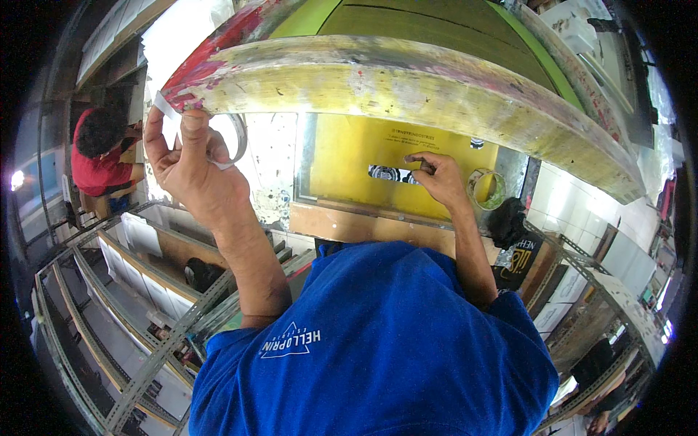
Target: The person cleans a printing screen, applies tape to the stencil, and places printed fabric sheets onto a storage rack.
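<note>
The roll of tape [241,142] is up at the left, by the end of a big painted wooden bar [363,80]. The left hand [193,152] looks curled around it, and a white strip [169,109] sticks up by the first finger and thumb. Maybe the hand holds it that way to leave the strip's end free.

The right hand [424,166] is well apart from the left. It is down by a black-and-white patch [383,172] on a yellow sheet [342,152]. Its thumb and finger are bent close together, but I cannot tell if they pinch the patch or just press it, perhaps to keep it flat.

Another ring-shaped roll [474,190] sits just right of that hand, maybe put there to be easy to reach. Under the sheet's near edge is a brown board [363,227]. Farther left, a person in red [93,160] is near metal racks [138,385].
</note>
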A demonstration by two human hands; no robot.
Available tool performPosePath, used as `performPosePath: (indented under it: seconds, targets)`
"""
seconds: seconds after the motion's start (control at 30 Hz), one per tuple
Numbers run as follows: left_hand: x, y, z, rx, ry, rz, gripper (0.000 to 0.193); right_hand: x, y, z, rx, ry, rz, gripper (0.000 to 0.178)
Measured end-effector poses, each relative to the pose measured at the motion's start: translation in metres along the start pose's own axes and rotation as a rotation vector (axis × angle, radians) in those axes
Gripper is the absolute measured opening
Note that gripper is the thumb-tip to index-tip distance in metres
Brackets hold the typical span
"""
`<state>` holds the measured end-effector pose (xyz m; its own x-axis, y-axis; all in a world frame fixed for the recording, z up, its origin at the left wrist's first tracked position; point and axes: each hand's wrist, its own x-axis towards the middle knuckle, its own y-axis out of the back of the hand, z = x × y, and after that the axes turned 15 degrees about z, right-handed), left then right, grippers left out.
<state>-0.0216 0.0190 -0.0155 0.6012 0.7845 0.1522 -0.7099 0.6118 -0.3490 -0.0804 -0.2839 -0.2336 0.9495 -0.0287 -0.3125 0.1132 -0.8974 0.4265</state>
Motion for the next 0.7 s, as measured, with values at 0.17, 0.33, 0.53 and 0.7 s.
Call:
performPosePath:
  seconds: [0.17,0.33,0.53,0.7]
  targets:
    - [-0.001,0.002,0.0,0.02,-0.02,-0.011,0.046,-0.003,0.0,-0.017,-0.146,0.044,0.048,0.032]
    - [-0.003,-0.002,0.0,0.012,-0.004,0.062,0.062,-0.006,-0.001,-0.018,-0.238,0.029,0.098,0.033]
    - [-0.004,0.0,-0.002,-0.023,-0.002,0.058,0.062,-0.013,-0.01,-0.027,-0.303,0.174,0.273,0.023]
    - [-0.004,-0.002,-0.002,-0.031,0.011,0.068,0.063,-0.009,-0.03,-0.018,-0.41,0.395,0.527,0.013]
